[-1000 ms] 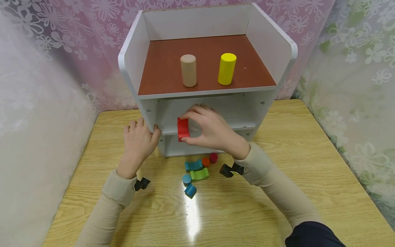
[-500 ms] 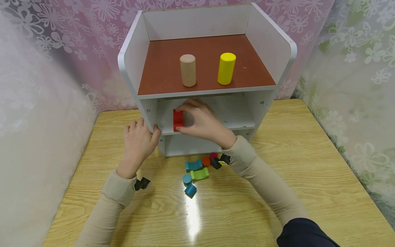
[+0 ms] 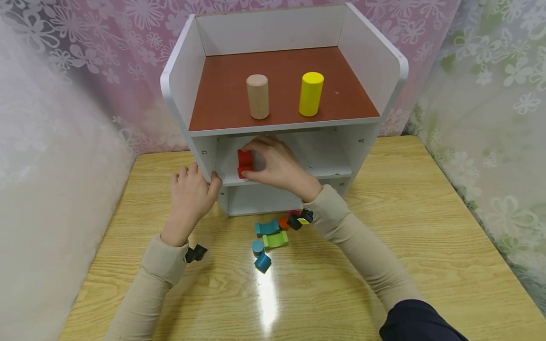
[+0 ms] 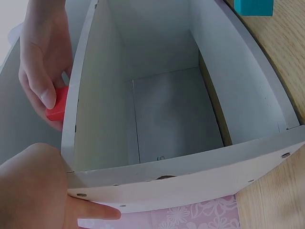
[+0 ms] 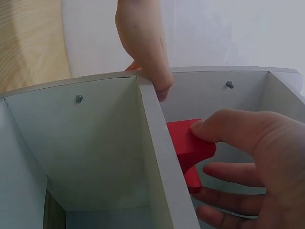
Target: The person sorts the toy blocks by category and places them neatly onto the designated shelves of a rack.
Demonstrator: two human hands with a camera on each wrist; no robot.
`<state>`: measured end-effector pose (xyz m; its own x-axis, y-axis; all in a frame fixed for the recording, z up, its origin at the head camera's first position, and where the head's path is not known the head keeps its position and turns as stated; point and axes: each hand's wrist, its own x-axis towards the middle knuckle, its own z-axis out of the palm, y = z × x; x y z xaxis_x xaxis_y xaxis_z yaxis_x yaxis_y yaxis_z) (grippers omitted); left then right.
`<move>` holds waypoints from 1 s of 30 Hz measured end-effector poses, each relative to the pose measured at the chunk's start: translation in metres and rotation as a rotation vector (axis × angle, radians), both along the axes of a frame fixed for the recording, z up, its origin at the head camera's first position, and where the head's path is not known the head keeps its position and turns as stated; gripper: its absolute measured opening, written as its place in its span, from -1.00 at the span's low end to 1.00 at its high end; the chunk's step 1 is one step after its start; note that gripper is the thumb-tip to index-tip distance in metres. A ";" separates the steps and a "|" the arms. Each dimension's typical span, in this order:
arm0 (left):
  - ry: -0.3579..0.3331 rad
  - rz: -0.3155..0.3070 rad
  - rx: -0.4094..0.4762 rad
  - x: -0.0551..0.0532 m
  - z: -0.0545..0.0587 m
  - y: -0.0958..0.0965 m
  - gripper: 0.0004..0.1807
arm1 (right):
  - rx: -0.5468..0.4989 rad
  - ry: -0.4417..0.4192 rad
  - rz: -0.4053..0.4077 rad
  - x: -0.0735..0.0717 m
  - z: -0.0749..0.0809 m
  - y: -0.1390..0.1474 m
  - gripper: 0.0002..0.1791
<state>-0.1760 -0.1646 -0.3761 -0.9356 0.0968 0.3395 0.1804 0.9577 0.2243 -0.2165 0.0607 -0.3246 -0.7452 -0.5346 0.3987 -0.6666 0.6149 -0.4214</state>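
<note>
Pinching red block (image 3: 245,163), unreleased, in right grip (image 3: 279,163) at middle shelf (image 3: 328,166); clasping cabinet (image 3: 184,78) with left grip (image 3: 191,199). Count as placed (apparently) wooden cylinder (image 3: 258,97) and yellow cylinder (image 3: 311,94), above right grip; count as remaining six loose blocks (image 3: 276,240) below, on tabletop (image 3: 315,298)

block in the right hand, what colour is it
Red; the block shows best in the right wrist view.

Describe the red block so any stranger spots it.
Find the white shelf unit with the brown top. In the compartment below that top, toward the left, the right hand grips a red block with a scooped side. A scooped teal block and a scooped green block lie on the wood-grain table; this one alone is red and held.
</note>
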 end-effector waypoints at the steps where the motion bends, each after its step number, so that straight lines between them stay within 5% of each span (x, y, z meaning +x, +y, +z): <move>1: -0.001 0.000 0.001 0.000 0.000 0.000 -0.42 | -0.001 -0.002 0.000 0.000 0.000 0.000 -0.53; 13: -0.001 0.000 0.007 0.000 0.001 0.000 -0.41 | -0.080 0.049 0.048 0.006 0.002 0.003 -0.58; 25: -0.006 0.005 0.012 0.000 0.001 0.000 -0.42 | -0.183 0.143 0.134 0.030 0.004 0.012 -0.70; 30: -0.015 0.008 0.005 0.000 0.000 0.000 -0.41 | -0.213 0.174 0.241 0.036 0.001 0.015 -0.74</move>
<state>-0.1761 -0.1642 -0.3757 -0.9414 0.0878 0.3256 0.1695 0.9579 0.2319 -0.1803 0.0762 -0.3232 -0.5194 -0.5777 0.6297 -0.8545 0.3425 -0.3905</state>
